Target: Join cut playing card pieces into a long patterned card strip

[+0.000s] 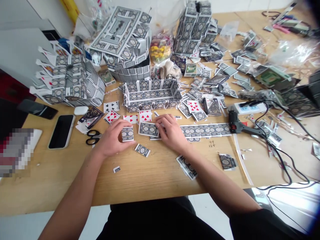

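Observation:
My left hand (113, 138) pinches a small folded playing-card piece (127, 134) with a grey patterned back, held just above the wooden table (140, 180). My right hand (171, 131) rests with fingers curled on another patterned card piece (148, 129) lying flat beside it. To the right runs a long strip of joined card pieces (205, 130). Just beyond my hands stands an open rectangular box built of cards (152, 95). Loose card pieces (142, 150) lie in front of my hands.
Scissors (93, 137), a black phone (61, 131) and a white earbud case (81, 110) lie at the left. A black glue gun (238, 126) with cables and a power strip (250, 107) lies at the right. Card-built structures (68, 80) and scattered cards crowd the back.

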Demonstrator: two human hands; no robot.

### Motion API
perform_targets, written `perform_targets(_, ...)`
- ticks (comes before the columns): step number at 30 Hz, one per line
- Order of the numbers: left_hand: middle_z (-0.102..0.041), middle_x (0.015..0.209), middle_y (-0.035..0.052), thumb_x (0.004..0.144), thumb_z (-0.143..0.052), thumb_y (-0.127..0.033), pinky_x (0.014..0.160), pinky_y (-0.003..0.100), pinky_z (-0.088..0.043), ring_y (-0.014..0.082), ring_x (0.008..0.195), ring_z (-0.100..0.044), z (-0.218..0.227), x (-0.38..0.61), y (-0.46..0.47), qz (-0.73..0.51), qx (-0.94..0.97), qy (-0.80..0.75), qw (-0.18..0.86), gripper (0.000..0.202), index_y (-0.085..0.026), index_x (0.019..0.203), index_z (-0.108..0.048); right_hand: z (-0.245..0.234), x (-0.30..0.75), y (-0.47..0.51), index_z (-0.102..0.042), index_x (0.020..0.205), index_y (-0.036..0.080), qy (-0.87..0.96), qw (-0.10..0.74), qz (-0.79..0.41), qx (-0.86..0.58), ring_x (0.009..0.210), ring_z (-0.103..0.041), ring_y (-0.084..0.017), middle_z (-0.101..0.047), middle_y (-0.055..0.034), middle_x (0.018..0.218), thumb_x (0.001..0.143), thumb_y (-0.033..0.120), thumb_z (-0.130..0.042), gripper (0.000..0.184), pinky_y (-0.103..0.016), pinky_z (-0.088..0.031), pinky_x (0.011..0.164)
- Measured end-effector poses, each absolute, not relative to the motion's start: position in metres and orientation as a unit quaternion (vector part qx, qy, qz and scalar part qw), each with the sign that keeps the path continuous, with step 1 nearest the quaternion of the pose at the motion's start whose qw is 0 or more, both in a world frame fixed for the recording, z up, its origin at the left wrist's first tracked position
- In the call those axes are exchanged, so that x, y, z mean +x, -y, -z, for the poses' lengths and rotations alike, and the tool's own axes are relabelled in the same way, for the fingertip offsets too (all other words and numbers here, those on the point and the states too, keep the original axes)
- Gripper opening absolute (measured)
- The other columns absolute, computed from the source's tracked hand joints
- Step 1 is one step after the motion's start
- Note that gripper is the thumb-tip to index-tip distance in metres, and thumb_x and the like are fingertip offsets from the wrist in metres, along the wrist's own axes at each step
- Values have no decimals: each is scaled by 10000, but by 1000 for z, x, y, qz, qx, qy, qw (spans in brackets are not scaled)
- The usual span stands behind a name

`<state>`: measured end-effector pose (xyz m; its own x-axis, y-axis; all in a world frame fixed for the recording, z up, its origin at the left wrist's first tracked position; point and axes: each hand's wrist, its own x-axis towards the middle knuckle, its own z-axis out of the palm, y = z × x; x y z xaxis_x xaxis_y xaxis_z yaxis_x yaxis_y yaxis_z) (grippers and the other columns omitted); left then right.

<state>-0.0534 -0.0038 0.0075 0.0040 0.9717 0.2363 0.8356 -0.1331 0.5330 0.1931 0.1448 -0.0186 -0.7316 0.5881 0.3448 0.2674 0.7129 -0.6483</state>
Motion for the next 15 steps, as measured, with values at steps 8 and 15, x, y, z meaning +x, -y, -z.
perform_targets(8,-671,1285,95,846,-865,-392,1170,568,-452,332,1259,-614,1,-49,3,-245,719,-639,119,537,-252,1323,-664,28,194,-144,-654,1327,208,880,281,-211,-321,1200,-585,-352,-696,-162,1263,1090,294,-507,292,-554,-492,1032)
perform_targets(15,-620,1442,103,969,-714,-425,1209,622,-394,341,1353,-579,6,-57,1,-261,681,-682,48,322,-264,1247,-729,22,192,-138,-687,1359,227,902,248,-223,-274,1295,-576,-349,-685,-148,1367,1095,401,-543,347,-568,-477,1097)
